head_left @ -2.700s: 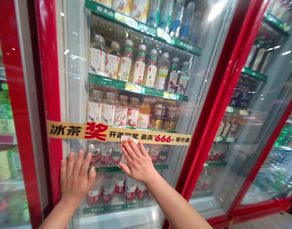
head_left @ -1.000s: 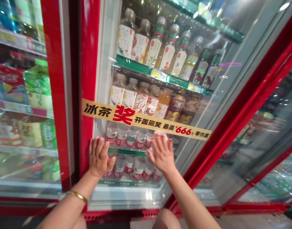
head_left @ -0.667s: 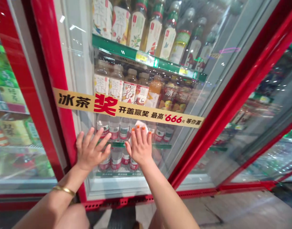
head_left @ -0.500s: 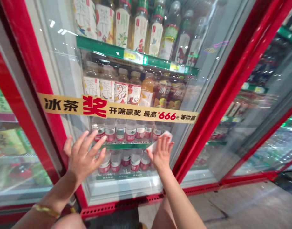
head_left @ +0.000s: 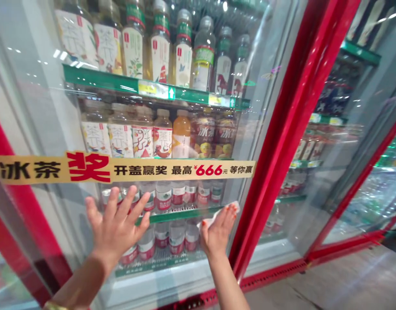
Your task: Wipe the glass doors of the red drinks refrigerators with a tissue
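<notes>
A glass cooler door (head_left: 172, 288) fills the middle of the view, with a yellow banner (head_left: 181, 168) stuck across it. My left hand (head_left: 115, 228) is spread against the glass below the banner's left half, fingers apart and holding nothing. Near the door's right edge, my right hand (head_left: 217, 232) presses a white cloth or tissue (head_left: 235, 206) to the glass. The cloth's edges show past the fingertips and beside the thumb; its middle is hidden under the palm. Behind the glass, bottled drinks (head_left: 160, 56) stand on green-edged shelves (head_left: 107, 82).
A red door frame (head_left: 282, 129) runs diagonally on the right, with another glass cooler section (head_left: 288, 224) beyond it. More red frame (head_left: 20, 224) is at the left. Grey floor tiles (head_left: 353, 280) show at the lower right.
The view has shifted closer to the door. My right hand with the cloth is nearer the right red frame and farther below the banner; my left hand stays spread on the glass.
</notes>
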A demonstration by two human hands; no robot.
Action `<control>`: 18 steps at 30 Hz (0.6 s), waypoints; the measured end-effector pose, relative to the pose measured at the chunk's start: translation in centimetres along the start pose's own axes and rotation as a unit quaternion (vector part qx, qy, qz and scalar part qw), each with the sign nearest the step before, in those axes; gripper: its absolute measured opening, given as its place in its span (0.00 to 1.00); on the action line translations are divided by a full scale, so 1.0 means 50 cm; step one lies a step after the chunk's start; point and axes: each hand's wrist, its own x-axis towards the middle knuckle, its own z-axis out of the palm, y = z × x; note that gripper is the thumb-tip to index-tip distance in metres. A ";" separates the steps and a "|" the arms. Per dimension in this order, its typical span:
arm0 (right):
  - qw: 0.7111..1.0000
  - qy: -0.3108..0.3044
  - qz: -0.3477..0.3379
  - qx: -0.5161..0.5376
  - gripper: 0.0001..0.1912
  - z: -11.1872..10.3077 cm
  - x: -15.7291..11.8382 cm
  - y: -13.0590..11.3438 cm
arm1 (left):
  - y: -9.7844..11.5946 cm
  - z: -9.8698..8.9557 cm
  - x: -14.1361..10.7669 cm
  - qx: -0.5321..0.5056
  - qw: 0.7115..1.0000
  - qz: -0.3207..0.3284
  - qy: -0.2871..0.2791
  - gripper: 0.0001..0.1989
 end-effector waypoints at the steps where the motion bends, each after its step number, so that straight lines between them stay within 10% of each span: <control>1: 0.998 0.011 0.056 -0.006 0.47 -0.004 0.029 0.006 | -0.002 0.001 -0.002 0.001 1.000 0.000 0.003 0.42; 5: 0.998 0.024 0.058 -0.006 0.47 0.009 0.124 -0.079 | -0.007 0.009 -0.013 -0.010 1.000 -0.009 0.008 0.42; 10: 0.984 -0.024 -0.178 0.014 0.48 0.010 0.024 -0.142 | -0.005 0.005 -0.012 -0.007 1.000 0.001 0.014 0.42; 15: 0.999 0.030 0.024 -0.005 0.44 -0.028 0.020 -0.037 | 0.001 0.000 -0.004 -0.024 1.000 -0.011 -0.005 0.42; 18: 0.994 0.058 0.093 -0.013 0.43 -0.009 0.103 -0.074 | 0.000 0.001 -0.007 -0.018 1.000 -0.021 -0.005 0.40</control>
